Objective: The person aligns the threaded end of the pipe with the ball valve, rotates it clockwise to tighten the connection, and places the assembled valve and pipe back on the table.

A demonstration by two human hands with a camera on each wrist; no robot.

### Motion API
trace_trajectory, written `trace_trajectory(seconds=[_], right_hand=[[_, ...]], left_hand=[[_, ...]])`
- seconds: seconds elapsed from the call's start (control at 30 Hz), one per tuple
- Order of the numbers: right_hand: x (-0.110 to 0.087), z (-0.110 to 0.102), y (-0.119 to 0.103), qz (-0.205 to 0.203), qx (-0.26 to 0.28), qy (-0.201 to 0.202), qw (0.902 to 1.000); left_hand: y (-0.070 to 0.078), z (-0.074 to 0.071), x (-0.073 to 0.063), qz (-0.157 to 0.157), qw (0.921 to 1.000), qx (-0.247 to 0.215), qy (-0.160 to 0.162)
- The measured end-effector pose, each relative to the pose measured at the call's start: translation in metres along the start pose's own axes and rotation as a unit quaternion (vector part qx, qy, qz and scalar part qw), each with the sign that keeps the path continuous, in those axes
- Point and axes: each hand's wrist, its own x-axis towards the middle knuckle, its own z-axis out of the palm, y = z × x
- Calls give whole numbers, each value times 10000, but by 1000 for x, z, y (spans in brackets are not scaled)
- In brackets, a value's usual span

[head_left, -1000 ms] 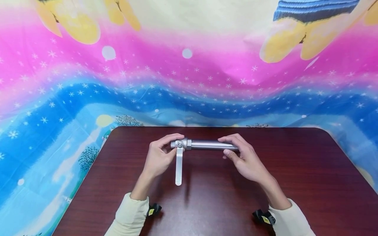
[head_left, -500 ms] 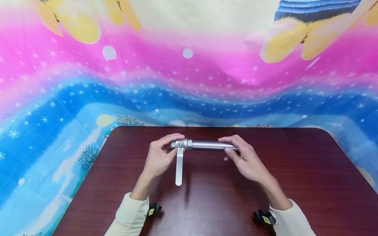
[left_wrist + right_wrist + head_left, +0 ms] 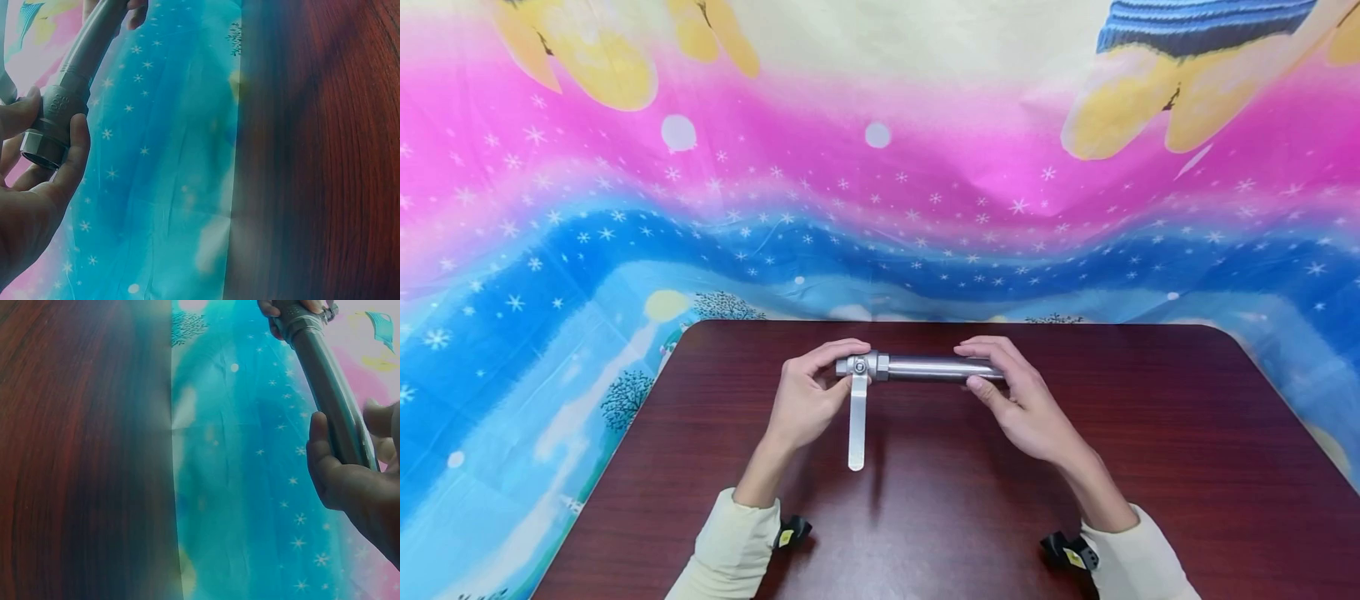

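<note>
In the head view a steel ball valve (image 3: 870,365) and a steel pipe (image 3: 925,368) form one line, held level above the table. My left hand (image 3: 805,402) grips the valve at its left end, fingers over the top and thumb below. The valve's flat lever (image 3: 857,425) points toward me. My right hand (image 3: 1028,408) holds the pipe's right end between fingers and thumb, covering that end. The left wrist view shows the valve's open hexagonal end (image 3: 44,150) beside the left fingers. In the right wrist view the right fingers curl round the pipe (image 3: 331,394).
A dark red-brown wooden table (image 3: 925,517) lies under the hands. Behind it hangs a colourful cloth (image 3: 880,192) with a snowflake print. Black devices (image 3: 792,532) sit at both wrists by the light sleeves (image 3: 733,542).
My right fingers and thumb have shifted slightly on the pipe, the fingertips now a little higher. The left hand and the valve stay almost in place.
</note>
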Motion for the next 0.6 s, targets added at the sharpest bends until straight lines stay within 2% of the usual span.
trace_trajectory(seconds=[0.37,0.6], right_hand=[[0,1,-2,-137,-278,194,9993],[0,-1,-1,-258,-240,298,9989]], left_hand=[[0,1,0,38,10000,7,-7],[0,2,-1,40,10000,-20,-3]])
